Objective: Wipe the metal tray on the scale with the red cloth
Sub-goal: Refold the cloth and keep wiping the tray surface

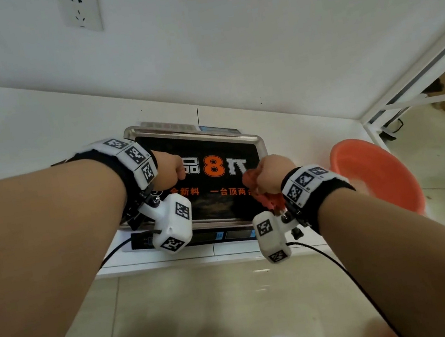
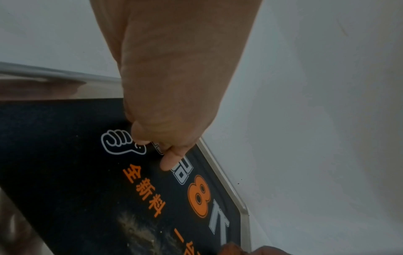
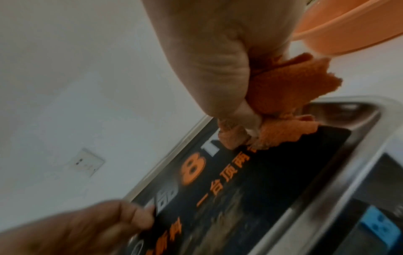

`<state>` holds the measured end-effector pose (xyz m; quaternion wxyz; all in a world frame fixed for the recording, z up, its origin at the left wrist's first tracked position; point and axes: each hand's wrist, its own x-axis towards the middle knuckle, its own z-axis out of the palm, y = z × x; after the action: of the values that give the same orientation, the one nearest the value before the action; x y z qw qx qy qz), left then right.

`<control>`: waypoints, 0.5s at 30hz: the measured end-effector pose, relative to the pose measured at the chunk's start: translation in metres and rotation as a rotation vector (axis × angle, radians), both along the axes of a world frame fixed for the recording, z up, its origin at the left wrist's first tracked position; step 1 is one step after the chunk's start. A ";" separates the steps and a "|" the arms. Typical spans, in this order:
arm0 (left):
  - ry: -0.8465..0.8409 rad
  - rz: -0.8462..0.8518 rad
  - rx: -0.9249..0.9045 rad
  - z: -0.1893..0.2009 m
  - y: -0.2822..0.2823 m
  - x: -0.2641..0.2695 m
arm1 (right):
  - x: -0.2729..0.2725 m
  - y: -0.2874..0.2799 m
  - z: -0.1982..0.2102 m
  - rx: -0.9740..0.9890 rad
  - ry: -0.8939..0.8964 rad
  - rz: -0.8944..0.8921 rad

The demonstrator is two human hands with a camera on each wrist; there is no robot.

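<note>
The metal tray (image 1: 260, 144) sits on the scale (image 1: 220, 236), and the scale stands on the white counter (image 1: 19, 124) close to the back wall. A black sticker with an orange 8 covers the tray's floor. The right hand (image 1: 274, 172) squeezes the bunched red cloth (image 3: 290, 86) over the tray's right edge. The left hand (image 1: 169, 170) hangs over the tray's left side with loosely curled fingers, holding nothing. An orange bowl (image 1: 373, 173) sits past the counter's right edge.

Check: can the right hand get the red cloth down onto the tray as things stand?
Probably yes. The right hand grips the bunched red cloth at the right end of the metal tray, and nothing shows between them. The left hand is over the tray's left part, clear of that end.
</note>
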<state>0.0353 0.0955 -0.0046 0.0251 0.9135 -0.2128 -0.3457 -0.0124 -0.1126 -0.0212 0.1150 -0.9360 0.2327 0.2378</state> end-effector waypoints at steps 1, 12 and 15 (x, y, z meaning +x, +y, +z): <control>0.000 0.000 -0.002 0.000 0.000 0.001 | 0.000 0.006 -0.004 0.032 0.008 0.011; -0.033 0.028 -0.049 -0.007 0.004 0.003 | 0.019 -0.003 0.017 -0.035 -0.168 0.139; -0.041 0.034 -0.057 -0.010 0.005 0.004 | 0.018 -0.006 0.008 -0.034 -0.169 0.115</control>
<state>0.0389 0.1009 -0.0142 0.0525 0.9229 -0.2075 -0.3201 0.0055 -0.1187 -0.0130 0.1047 -0.9664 0.1719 0.1601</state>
